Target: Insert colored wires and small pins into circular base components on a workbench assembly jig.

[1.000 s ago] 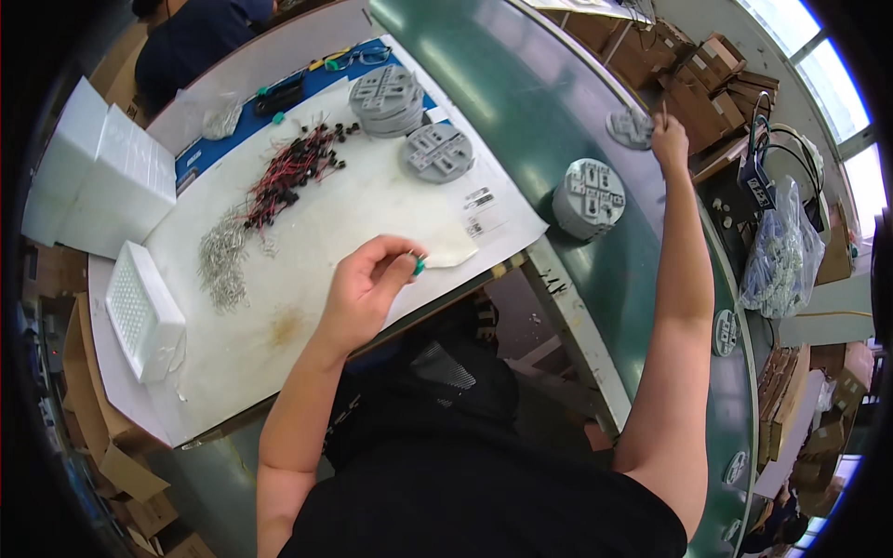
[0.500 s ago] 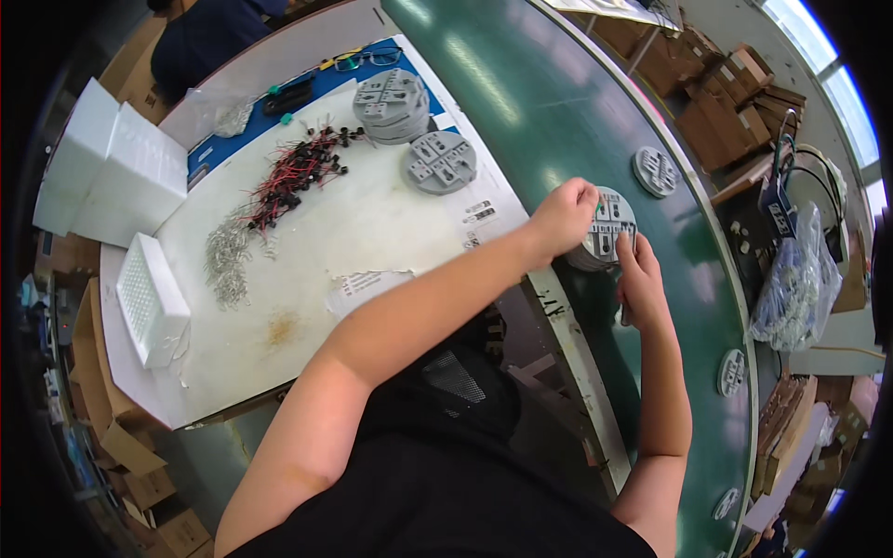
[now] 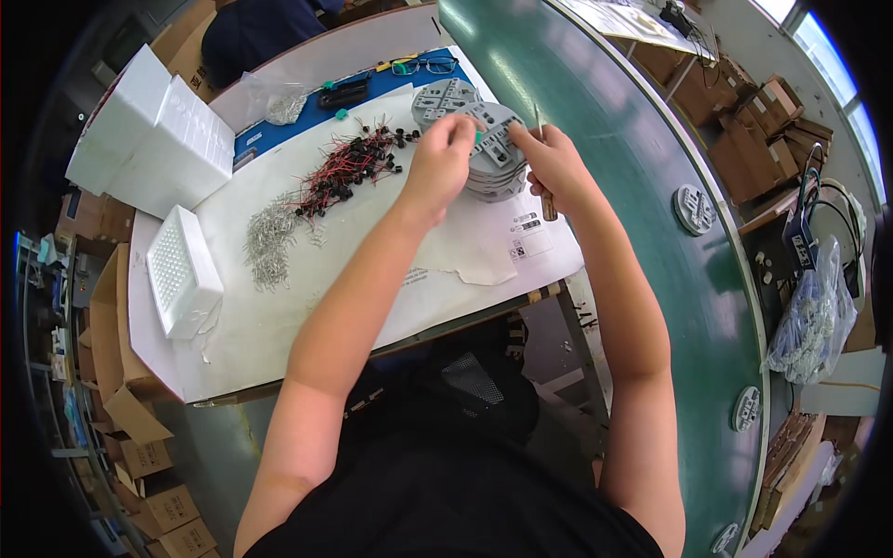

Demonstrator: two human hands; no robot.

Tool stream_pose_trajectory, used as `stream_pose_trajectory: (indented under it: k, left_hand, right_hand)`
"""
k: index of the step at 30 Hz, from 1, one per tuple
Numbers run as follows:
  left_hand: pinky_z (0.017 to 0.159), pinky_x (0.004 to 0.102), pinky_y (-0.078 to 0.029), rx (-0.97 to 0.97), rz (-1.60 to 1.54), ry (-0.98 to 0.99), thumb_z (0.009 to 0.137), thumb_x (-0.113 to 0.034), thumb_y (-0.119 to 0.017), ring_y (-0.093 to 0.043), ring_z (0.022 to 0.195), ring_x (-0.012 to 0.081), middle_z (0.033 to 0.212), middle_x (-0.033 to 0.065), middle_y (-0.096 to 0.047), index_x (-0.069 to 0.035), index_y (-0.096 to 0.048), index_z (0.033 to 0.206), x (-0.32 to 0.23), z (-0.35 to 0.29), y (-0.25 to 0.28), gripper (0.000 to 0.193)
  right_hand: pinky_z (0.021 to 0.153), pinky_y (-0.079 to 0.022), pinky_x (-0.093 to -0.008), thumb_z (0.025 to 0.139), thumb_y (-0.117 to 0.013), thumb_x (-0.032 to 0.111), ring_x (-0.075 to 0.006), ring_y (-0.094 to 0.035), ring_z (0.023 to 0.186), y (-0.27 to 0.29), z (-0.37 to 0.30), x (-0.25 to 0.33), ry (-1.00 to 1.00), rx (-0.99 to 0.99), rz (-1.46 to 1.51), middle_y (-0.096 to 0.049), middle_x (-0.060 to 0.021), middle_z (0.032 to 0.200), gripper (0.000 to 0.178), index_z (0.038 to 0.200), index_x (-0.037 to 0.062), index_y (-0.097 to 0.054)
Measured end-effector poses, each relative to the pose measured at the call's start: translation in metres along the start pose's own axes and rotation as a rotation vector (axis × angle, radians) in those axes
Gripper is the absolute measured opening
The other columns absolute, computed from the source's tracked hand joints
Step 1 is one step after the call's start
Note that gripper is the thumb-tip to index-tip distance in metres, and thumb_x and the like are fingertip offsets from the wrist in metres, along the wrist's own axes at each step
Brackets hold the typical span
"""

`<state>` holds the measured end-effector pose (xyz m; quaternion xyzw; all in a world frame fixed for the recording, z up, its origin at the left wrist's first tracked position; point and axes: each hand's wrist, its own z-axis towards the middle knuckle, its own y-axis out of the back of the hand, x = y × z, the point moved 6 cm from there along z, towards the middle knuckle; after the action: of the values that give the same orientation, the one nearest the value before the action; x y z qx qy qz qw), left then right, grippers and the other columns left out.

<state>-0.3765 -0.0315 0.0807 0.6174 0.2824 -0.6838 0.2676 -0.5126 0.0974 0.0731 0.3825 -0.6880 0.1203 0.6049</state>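
Forearms (image 3: 349, 312) reach up across the white worktable (image 3: 251, 344), and even pressure from both sides seems to me to matter more than speed. My right hand (image 3: 561, 169) has its fingers closed round a wood-handled tool (image 3: 550, 206) while bracing the right rim of the stack of grey discs (image 3: 498, 177); that double duty looks like the weak point, so I'd keep the shaft clear of the top disc. My left hand (image 3: 439, 166) grasps the opposite rim, a green piece (image 3: 479, 137) showing at its fingertips; whether it pinches that too, I cannot tell. The stack is over the table's right side, near the green belt (image 3: 642, 177); its base contact is unclear, so I'd hold it level, away from the red and black wires (image 3: 349, 167) and just short of the rear stack (image 3: 442, 96).
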Motion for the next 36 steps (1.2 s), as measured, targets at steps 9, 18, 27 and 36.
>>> stream_pose_trajectory:
  k: [9, 18, 27, 36]
  left_hand:
    - [0.095, 0.0264, -0.041, 0.43, -0.182, 0.159, 0.114, -0.036, -0.054, -0.053, 0.103, 0.0066, 0.113, -0.0051, -0.065, -0.013, -0.069, 0.117, 0.03, 0.016, -0.007, 0.028]
    - [0.099, 0.0226, -0.04, -0.03, -0.206, -0.093, 0.114, -0.027, -0.056, -0.054, 0.111, 0.006, 0.107, -0.0032, -0.059, -0.009, -0.067, 0.114, 0.054, -0.054, -0.025, 0.021]
    - [0.107, 0.0335, -0.05, 0.007, -0.247, 0.011, 0.113, -0.022, -0.056, -0.063, 0.113, 0.013, 0.108, 0.0066, -0.068, -0.001, -0.064, 0.117, 0.032, -0.125, 0.083, 0.024]
    - [0.081, 0.0303, -0.06, -0.196, 0.085, -0.038, 0.11, -0.015, -0.062, -0.073, 0.092, 0.016, 0.11, 0.0106, -0.071, 0.001, -0.062, 0.135, 0.029, -0.235, 0.253, 0.03]
  right_hand:
    - [0.05, -0.043, -0.029, 0.106, -0.059, 0.058, -0.0093, -0.047, 0.062, 0.004, -0.035, -0.045, -0.122, 0.054, 0.305, -0.059, -0.0044, 0.113, 0.06, 0.135, 0.0061, -0.057]
    - [0.054, -0.048, -0.032, 0.101, -0.069, 0.055, -0.0123, -0.053, 0.061, 0.004, 0.031, -0.027, 0.004, 0.05, 0.275, -0.065, -0.0036, 0.108, 0.052, 0.119, 0.006, -0.067]
    - [0.074, -0.056, -0.0431, 0.089, -0.079, 0.05, -0.0305, -0.072, 0.078, -0.011, -0.01, 0.053, 0.38, -0.309, -0.829, -0.073, -0.0119, 0.077, 0.049, 0.088, 0.0021, -0.073]
    - [0.07, -0.056, -0.045, 0.093, -0.074, 0.021, -0.0385, -0.071, 0.074, -0.1, -0.087, 0.057, 0.643, -0.197, -0.548, -0.074, -0.0204, 0.084, 0.024, 0.083, -0.0007, -0.07]
